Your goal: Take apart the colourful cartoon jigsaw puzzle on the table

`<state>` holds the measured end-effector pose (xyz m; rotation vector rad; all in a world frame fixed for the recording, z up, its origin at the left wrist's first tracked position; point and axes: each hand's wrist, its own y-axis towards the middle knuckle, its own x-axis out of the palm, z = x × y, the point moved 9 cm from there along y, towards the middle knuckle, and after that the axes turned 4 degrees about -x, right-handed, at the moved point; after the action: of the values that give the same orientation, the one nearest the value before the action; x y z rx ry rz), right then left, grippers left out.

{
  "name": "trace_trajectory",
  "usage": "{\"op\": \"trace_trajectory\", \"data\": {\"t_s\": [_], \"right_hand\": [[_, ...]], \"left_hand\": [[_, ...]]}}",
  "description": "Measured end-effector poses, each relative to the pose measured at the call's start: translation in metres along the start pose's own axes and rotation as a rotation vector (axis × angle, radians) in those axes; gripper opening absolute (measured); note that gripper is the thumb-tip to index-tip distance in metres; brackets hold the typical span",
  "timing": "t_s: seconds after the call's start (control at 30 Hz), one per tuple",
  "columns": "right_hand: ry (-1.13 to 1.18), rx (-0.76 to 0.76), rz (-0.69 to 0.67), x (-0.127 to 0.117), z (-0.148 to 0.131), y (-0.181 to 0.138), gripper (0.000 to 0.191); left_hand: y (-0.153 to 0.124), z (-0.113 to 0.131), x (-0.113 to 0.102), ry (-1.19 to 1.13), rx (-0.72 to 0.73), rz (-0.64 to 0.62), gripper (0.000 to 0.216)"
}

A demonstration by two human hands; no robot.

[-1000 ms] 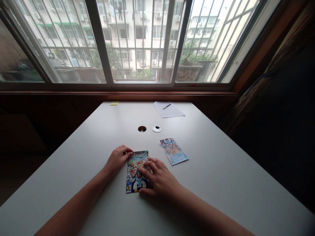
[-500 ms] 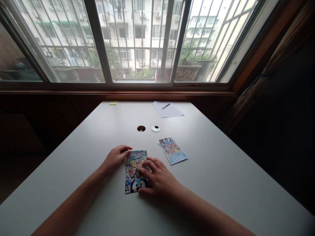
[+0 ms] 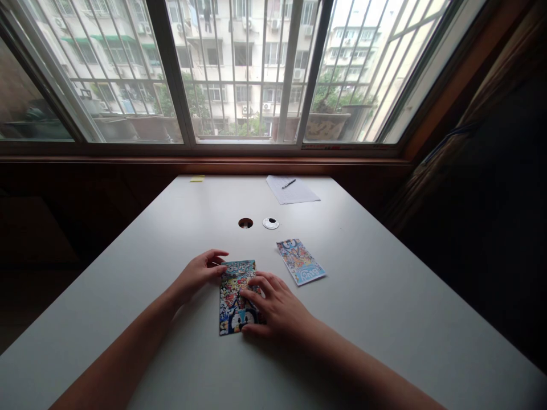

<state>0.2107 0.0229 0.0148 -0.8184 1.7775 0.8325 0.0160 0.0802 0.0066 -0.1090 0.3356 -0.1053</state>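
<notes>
A colourful cartoon-printed card [image 3: 234,290] lies flat on the white table [image 3: 384,307] in front of me. My left hand [image 3: 199,275] rests at its upper left corner, fingertips touching the edge. Spread over the card's right side, my right hand [image 3: 277,307] presses down with its fingers apart. A second, similar printed card [image 3: 301,261] lies a little to the right and farther away, untouched.
Beyond the cards are a round cable hole [image 3: 245,222] and its white cap [image 3: 270,223]. Near the far edge lie a sheet of paper [image 3: 292,190] with a pen [image 3: 289,183] and a yellow sticky note [image 3: 197,179]. A barred window stands behind.
My left hand's fingers have lifted slightly at the card's upper left corner. The card and my right hand have barely moved.
</notes>
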Motion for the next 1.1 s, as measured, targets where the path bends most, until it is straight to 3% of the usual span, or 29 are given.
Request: {"op": "trace_trajectory", "data": {"t_s": [0.47,0.87,1.1], "right_hand": [[0.013,0.002,-0.011,-0.0023,0.0,0.0004,0.076],[0.019,0.005,0.001,-0.0014,0.001,-0.0006,0.076],[0.005,0.01,-0.029,0.0014,0.0024,-0.0021,0.077]], "left_hand": [[0.0026,0.0053,0.0001,0.127,0.114,0.098,0.029],[0.0002,0.0053,-0.0029,0.066,0.08,0.12,0.035],[-0.0013,0.0056,0.0051,0.053,0.029,0.064,0.041]]}}
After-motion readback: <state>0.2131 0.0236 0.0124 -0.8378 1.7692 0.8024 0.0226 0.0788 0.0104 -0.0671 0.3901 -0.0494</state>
